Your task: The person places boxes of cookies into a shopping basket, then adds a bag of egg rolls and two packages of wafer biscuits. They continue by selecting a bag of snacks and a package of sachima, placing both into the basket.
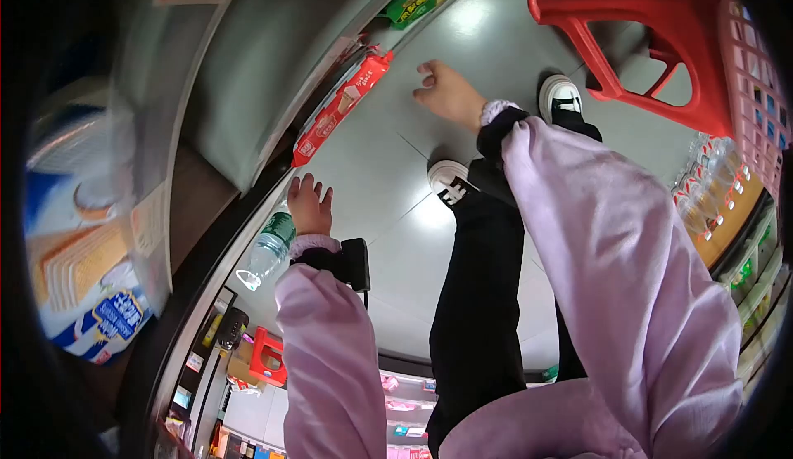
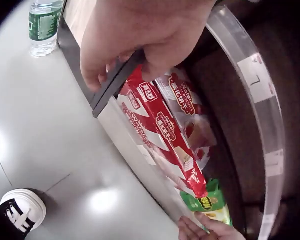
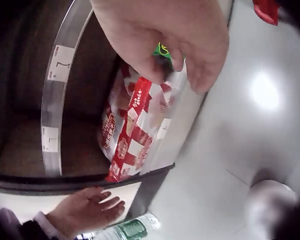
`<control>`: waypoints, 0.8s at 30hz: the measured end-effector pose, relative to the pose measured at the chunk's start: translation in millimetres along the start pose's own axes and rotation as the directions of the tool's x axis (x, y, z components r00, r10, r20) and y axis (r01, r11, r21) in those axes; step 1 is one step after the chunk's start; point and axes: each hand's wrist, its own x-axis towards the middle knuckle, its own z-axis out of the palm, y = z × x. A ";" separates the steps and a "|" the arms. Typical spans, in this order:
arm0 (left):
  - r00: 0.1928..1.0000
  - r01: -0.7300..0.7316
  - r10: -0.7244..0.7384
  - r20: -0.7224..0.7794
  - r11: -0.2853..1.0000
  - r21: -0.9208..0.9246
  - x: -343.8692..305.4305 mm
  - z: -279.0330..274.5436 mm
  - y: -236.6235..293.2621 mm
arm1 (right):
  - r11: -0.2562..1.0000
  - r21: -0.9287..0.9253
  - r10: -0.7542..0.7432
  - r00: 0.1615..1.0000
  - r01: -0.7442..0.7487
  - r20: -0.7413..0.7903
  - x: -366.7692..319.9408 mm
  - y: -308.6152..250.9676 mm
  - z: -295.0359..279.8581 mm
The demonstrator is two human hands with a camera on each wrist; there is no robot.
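Note:
A red and white packet of wafer biscuits (image 1: pixel 343 111) lies along the front of a low shelf, beside a second wafer packet (image 2: pixel 182 95) set deeper in. My left hand (image 1: pixel 310 210) is near the packet's close end, its fingers spread and holding nothing. In the left wrist view it overlaps the dark shelf corner. My right hand (image 1: pixel 448 94) hangs beyond the packet's far end, fingers loosely bent around nothing. A green snack bag (image 2: pixel 210 202) lies past the wafers, and the right fingers overlap that end of the shelf in the right wrist view.
A water bottle with a green label (image 1: pixel 273 240) is beside the shelf end. A clear price strip (image 3: pixel 54 110) edges the shelf above. To the right are a red plastic stool (image 1: pixel 661 38), a pink basket (image 1: pixel 753 96) and several clear bottles (image 1: pixel 706 186).

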 end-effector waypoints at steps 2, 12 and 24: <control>1.000 -0.008 0.007 -0.007 0.999 -0.043 13.8 3.7 0.6 | 0.998 0.019 -0.056 0.995 0.058 -0.076 16.2 -8.3 11.1; 0.985 0.033 -0.001 0.171 0.983 -0.182 30.9 6.5 -3.8 | 0.878 0.477 -0.085 0.974 -0.027 0.211 48.1 -5.9 22.5; 0.984 -0.055 0.102 0.144 0.952 -0.301 -95.9 0.5 -10.2 | 0.772 0.613 0.024 0.971 -0.169 0.237 -95.1 -38.3 -59.2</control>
